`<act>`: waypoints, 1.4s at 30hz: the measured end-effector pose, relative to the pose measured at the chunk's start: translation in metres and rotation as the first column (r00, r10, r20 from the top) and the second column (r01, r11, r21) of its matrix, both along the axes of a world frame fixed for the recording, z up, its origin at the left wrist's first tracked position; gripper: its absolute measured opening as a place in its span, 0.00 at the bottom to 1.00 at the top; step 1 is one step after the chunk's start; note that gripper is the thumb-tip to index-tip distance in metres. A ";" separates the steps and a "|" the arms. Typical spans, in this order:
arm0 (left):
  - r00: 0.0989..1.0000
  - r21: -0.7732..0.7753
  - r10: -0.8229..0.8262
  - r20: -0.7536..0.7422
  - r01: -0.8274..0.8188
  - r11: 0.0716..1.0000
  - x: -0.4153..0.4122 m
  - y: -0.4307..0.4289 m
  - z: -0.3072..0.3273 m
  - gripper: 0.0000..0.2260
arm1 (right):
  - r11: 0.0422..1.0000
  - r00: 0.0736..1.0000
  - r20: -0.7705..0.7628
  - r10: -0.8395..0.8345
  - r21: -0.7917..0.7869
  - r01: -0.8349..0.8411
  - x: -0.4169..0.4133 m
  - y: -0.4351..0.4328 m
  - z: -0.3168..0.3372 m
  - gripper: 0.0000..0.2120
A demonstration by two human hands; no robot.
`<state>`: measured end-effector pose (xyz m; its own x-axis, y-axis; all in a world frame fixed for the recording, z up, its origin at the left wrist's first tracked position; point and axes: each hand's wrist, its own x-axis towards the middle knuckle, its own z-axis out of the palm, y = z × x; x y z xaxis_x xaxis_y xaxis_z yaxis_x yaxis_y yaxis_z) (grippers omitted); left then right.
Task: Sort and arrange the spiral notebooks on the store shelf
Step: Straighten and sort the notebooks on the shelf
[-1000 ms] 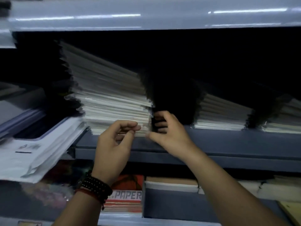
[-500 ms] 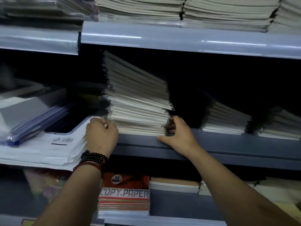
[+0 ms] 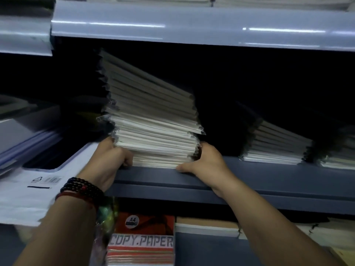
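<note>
left hand [image 3: 112, 160], right hand [image 3: 206, 162]: fingers [image 3: 127, 159] curled round notebook stack [image 3: 153, 135]; white envelopes [image 3: 28, 200] beside, copy paper [image 3: 142, 244] below

A tall notebook stack [image 3: 153, 135] stands mid-frame on the shelf [image 3: 269, 181], beneath the upper shelf [image 3: 192, 25]. The left hand [image 3: 109, 160] grips its lower left corner and the right hand [image 3: 207, 164] its lower right corner. A second stack [image 3: 276, 148] and a third stack [image 3: 338, 160] lie further right on the same shelf. A flat packet [image 3: 28, 198] lies at lower left. A copy paper ream [image 3: 142, 244] sits below the shelf, bottom centre.
</note>
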<state>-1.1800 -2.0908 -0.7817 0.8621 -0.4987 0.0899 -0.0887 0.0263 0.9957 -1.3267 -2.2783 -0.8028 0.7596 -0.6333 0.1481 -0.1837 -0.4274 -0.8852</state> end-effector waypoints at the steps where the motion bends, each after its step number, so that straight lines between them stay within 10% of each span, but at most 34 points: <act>1: 1.000 -0.018 -0.014 -0.007 0.014 1.000 0.002 -0.001 -0.001 0.32 | 0.999 1.000 0.014 0.010 0.030 -0.011 -0.001 -0.003 0.000 0.24; 6: 0.997 -0.108 -0.060 -0.047 0.055 0.993 -0.004 -0.005 0.000 0.16 | 0.997 0.998 0.038 0.040 0.063 -0.042 -0.008 -0.009 0.002 0.23; 12: 0.990 -0.175 -0.134 -0.053 0.123 0.977 -0.010 -0.021 -0.011 0.33 | 0.999 0.999 -0.020 0.031 -0.018 -0.032 -0.027 -0.021 0.012 0.22; 21: 0.930 -0.217 -0.367 -0.013 0.355 0.909 -0.030 -0.021 -0.010 0.08 | 0.995 0.999 -0.002 0.049 -0.084 -0.049 -0.067 -0.039 0.021 0.21; 42: 0.902 -0.024 -0.362 0.235 0.378 0.926 -0.020 -0.022 -0.013 0.23 | 0.987 0.971 0.187 0.148 0.034 -0.157 -0.045 -0.033 0.016 0.20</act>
<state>-1.1999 -2.1131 -0.7946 0.5704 -0.7638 0.3020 -0.2782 0.1663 0.9460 -1.3713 -2.3116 -0.7864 0.8102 -0.5223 0.2662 0.0477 -0.3939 -0.9179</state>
